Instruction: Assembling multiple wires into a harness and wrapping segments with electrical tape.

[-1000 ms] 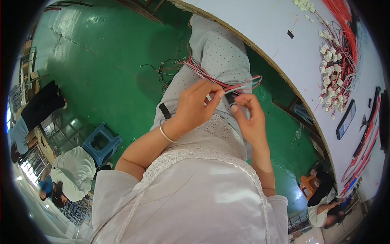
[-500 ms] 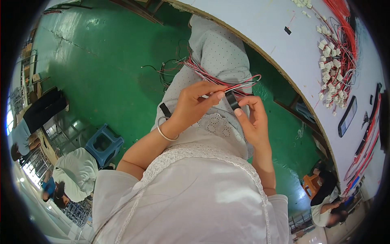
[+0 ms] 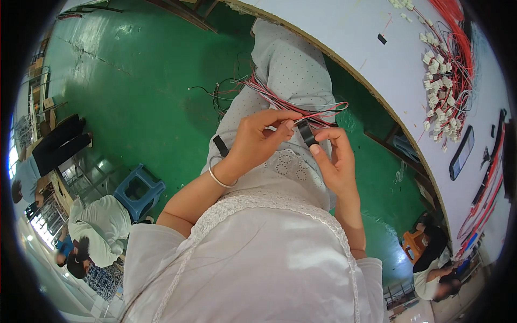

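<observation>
My left hand [image 3: 257, 139] is over my lap, thumb and forefinger pinched on the ends of thin red, white and black wires [image 3: 323, 111]. The wires run across my thigh as a loose bundle [image 3: 264, 92] and hang past its left side. In my right hand [image 3: 339, 164] is a roll of black tape [image 3: 307, 132], gripped between thumb and fingers close to the left fingertips. Whether a strip of tape touches the wires is too small to tell. A short black strip [image 3: 219, 146] lies by my left wrist.
The pale table [image 3: 371, 70] curves along the right, carrying white connectors [image 3: 439, 97] on red wires, a phone [image 3: 461, 153] and a small black piece [image 3: 382, 39]. A blue stool [image 3: 139, 188] stands on the green floor at left. Other people sit at lower left and lower right.
Almost nothing differs. My left fingertips and the wire ends have shifted slightly, and the tape roll is turned a little in my right hand.
</observation>
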`<state>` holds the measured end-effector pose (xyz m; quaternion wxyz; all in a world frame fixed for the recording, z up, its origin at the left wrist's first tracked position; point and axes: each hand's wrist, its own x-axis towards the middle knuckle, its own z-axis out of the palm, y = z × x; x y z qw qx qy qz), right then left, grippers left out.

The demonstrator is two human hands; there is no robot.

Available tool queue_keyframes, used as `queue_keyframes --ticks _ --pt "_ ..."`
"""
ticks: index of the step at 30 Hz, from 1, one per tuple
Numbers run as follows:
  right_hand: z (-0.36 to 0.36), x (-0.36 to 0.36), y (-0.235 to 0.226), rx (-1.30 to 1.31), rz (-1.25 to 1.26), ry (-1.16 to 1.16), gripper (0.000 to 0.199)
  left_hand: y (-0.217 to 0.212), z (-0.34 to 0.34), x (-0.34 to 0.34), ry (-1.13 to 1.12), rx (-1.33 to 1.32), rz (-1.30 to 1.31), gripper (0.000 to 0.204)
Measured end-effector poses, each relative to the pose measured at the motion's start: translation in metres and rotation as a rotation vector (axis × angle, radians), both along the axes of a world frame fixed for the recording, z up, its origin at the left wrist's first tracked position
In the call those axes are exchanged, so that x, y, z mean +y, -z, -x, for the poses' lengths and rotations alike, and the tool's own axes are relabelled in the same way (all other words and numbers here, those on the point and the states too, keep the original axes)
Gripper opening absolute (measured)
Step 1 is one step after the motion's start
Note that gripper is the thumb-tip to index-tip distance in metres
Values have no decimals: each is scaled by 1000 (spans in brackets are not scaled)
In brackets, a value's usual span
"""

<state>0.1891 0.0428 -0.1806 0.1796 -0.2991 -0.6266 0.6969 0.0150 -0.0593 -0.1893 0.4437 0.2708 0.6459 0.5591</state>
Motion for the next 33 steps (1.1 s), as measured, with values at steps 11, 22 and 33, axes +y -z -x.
queue_keyframes --ticks 11,22,33 --pt "5 0 -3 -66 -24 33 17 3 -1 0 12 -21 42 23" --pt "1 2 -1 -71 -49 12 17 -13 2 8 25 -199 87 20" --pt "-9 6 -4 -30 -110 -51 19 -20 3 11 210 261 -133 18"
